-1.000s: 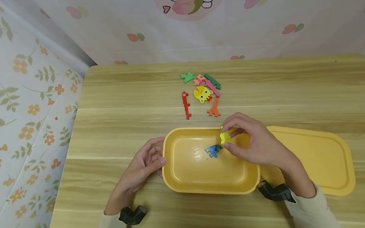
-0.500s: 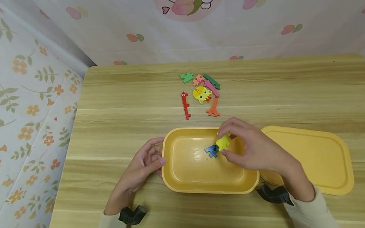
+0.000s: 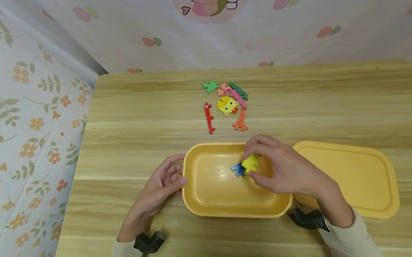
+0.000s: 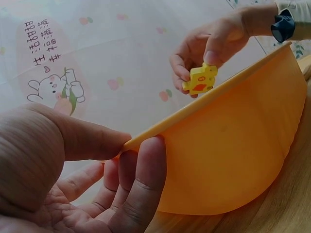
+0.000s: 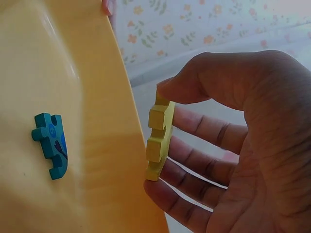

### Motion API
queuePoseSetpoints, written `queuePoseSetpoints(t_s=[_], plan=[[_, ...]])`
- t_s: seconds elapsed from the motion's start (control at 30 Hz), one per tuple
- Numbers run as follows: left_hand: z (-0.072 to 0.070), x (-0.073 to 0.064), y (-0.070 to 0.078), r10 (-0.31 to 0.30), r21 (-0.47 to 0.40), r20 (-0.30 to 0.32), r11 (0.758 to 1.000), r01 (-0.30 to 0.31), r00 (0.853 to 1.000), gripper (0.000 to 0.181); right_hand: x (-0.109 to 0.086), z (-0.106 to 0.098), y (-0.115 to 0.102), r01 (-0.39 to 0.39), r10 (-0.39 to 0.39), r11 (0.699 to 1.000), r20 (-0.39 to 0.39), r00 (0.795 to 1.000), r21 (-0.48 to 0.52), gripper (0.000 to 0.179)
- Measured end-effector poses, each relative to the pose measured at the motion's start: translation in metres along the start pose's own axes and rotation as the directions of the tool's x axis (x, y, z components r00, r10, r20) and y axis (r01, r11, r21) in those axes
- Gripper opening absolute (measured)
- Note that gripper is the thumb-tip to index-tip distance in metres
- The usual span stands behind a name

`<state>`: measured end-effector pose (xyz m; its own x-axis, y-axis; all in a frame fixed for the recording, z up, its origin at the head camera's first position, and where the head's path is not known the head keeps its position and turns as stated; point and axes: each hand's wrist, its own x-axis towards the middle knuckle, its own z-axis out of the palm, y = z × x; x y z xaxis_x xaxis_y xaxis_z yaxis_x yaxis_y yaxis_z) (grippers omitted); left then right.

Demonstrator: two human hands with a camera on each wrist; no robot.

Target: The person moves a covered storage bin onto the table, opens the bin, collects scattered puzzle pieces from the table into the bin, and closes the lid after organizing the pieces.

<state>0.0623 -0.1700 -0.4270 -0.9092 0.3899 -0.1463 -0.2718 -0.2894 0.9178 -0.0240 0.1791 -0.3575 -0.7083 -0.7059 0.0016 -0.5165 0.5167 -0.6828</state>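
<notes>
Between thumb and fingers, my right hand point(image 3: 280, 165) pinches a yellow puzzle piece point(image 3: 250, 162) over the box. In the right wrist view the yellow puzzle piece point(image 5: 159, 138) is seen edge-on, with notched knobs along one side. A blue puzzle piece point(image 3: 238, 169) lies on the floor of the yellow plastic box point(image 3: 235, 217), just left of the held piece in the head view. My left hand point(image 3: 162, 182) grips the box's left rim, thumb on top and fingers outside, as the left wrist view shows around the box wall point(image 4: 228, 145).
Behind the box lie loose puzzle pieces: a yellow animal head point(image 3: 227, 106), a red strip point(image 3: 209, 118), an orange piece point(image 3: 241, 121), a pink piece point(image 3: 239, 98), and green ones point(image 3: 210, 86). The yellow lid point(image 3: 352, 180) rests on the wooden table point(image 3: 133, 118) to the right.
My right hand has moved slightly down and left with the yellow puzzle piece, turning its face more toward the head camera. My left hand stays on the rim.
</notes>
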Motion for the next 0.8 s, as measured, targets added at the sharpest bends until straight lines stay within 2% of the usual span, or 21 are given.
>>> queuePoseSetpoints(t_s=[0.37, 0.8], plan=[[-0.0002, 0.0004, -0.0006, 0.000, 0.015, -0.007, 1.000, 0.000, 1.000, 0.059, 0.0015, 0.0007, -0.0001, 0.030, -0.030, 0.999, 0.017, 0.999, -0.027, 0.032], [-0.0004, 0.0004, -0.0008, 0.002, 0.005, 0.000, 1.000, -0.002, 1.000, 0.059, 0.0014, -0.0013, 0.0018, 0.007, -0.007, 0.999, 0.014, 1.000, -0.033, 0.034]])
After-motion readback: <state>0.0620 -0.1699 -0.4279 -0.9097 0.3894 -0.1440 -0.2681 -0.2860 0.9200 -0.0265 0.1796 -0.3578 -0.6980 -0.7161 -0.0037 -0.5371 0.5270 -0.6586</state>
